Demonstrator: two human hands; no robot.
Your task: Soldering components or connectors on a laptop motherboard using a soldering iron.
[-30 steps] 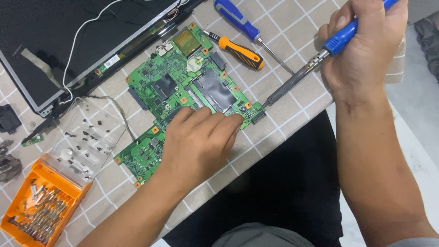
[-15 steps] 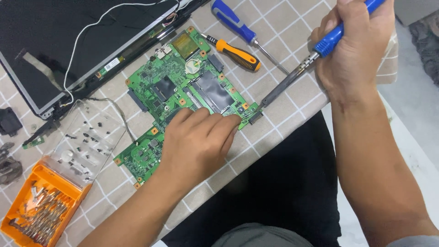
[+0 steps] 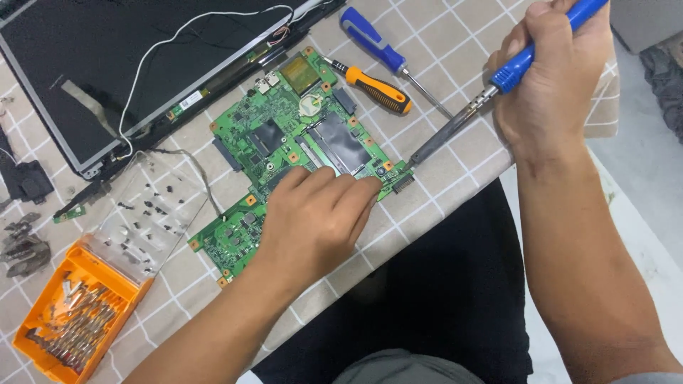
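Observation:
A green circuit board [image 3: 284, 142] lies flat on the checked tablecloth [image 3: 455, 57]. My left hand [image 3: 313, 217] rests palm-down on the board's near edge, fingers spread and pressing it. In my right hand [image 3: 551, 78] is a blue-handled soldering iron [image 3: 469, 110], held like a pen. Its dark metal tip [image 3: 413, 162] touches the board's right corner beside a small connector.
An orange-handled screwdriver [image 3: 373, 89] and a blue-handled screwdriver [image 3: 377, 43] lie beyond the board. A black laptop screen panel [image 3: 107, 64] with a white wire sits at top left. An orange bit case [image 3: 78, 316] with its clear lid open holds small screws at left.
The view has shifted slightly. My right hand moved a little up and left, bringing the iron's tip onto the board's right corner. My left hand stays on the board.

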